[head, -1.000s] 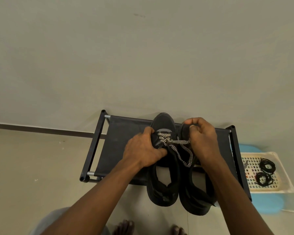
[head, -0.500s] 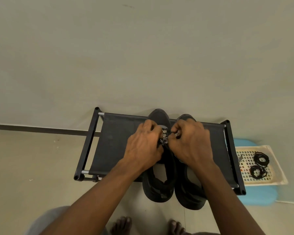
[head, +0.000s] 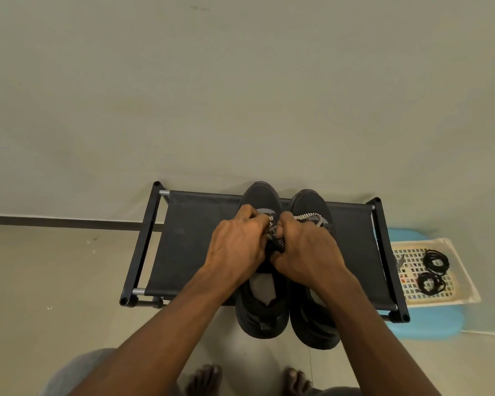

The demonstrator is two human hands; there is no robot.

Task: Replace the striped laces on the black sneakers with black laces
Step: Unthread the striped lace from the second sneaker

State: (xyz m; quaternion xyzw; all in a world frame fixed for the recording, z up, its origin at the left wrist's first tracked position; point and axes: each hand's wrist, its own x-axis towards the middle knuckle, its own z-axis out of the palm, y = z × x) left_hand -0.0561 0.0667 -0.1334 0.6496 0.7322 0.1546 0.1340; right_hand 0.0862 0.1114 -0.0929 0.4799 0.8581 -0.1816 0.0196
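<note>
Head view: the left sneaker [head: 259, 195] and right sneaker [head: 309, 201], both black, stand side by side on a black fabric rack [head: 189, 241], heels overhanging its near rail. The left hand [head: 237, 244] has its fingers curled over the left sneaker's upper eyelets, pinching the striped lace [head: 309, 217]. The right hand [head: 303, 252], touching it, is curled tight on the same lace, and a slack loop trails from it across the right sneaker's toe.

The step in hand looks like unthreading the striped lace from the left sneaker. The next move calls for drawing the freed length clear of an eyelet while 1 hand steadies the shoe. The black laces [head: 436, 260], 2 coiled bundles, lie untouched in a cream basket [head: 466, 284] at far right, well apart from both hands.

A dark strip runs along the foot of the plain wall at left, above a pale floor. The rack stands against that wall. Just to its right the basket rests on a pale blue stool [head: 429, 330].
</note>
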